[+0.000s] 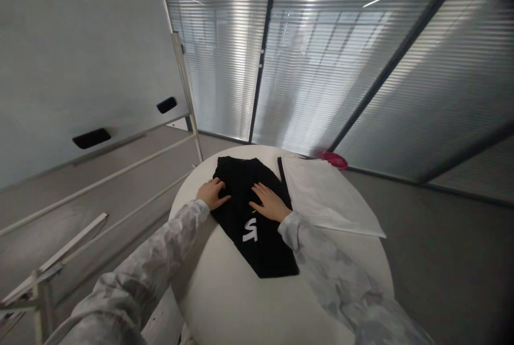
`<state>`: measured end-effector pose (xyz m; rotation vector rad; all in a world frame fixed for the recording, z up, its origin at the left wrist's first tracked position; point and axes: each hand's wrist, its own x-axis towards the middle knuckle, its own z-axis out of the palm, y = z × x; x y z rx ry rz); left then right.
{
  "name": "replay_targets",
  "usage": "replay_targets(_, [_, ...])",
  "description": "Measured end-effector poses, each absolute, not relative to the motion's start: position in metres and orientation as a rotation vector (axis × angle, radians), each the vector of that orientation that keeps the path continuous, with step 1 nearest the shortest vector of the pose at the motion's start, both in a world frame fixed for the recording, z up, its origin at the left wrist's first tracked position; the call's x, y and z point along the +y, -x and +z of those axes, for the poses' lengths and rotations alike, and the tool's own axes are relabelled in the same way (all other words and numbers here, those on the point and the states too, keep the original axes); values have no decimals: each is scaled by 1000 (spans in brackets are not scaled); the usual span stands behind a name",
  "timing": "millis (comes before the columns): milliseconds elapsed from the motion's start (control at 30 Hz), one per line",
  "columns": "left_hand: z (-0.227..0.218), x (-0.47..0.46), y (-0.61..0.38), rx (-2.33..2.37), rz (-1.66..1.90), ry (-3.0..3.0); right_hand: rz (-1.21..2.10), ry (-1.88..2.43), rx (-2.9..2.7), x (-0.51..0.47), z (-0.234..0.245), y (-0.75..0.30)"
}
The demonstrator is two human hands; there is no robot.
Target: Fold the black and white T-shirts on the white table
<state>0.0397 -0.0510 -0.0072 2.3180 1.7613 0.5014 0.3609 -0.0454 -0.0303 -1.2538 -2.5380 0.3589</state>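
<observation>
A black garment [273, 248] with white lettering and a small yellow mark lies folded flat on a round white table [225, 291]. At its left edge rests my left hand [213, 194], fingers apart on the cloth. My right hand [271, 202] lies on the garment's right part, fingers stretched out and partly over the yellow mark. Neither hand visibly grips the fabric. To the right, a white sheet-like piece [329, 189] with a dark strip along its left edge is spread on the table and reaches its right rim.
Behind the table stands a ribbed glass partition [313, 77] with dark frames. A whiteboard [88, 55] on a metal frame [120, 181] is at the left, with two black erasers or holders on it. A red object [334, 160] sits beyond the table's far edge.
</observation>
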Motion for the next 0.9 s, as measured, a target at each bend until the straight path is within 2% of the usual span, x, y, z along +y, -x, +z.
replay_targets(133, [-6,-31,-21,1955,744,-1963,352,1294,-2529,-19,-37,-347])
replay_targets(267, [14,-1,16,2206,933,-1684,361,1398,-2464,13,-34,-331])
replay_targets(433, [24,-5,27,2261,1100,-1607,286,1483,-2286,25,-19,-309])
replay_targets(533, [9,-35,10,1974,1036,-1970,230,1286,-2259,-10,-10,-306])
replay_targets(667, [-14,-79,-11,1498,739,-2427,310,1070,-2390,-82,-7,-319])
replay_targets(900, [-22,-90,-23,1587,639,-2379,412,1160,-2489,-126,-26,-317])
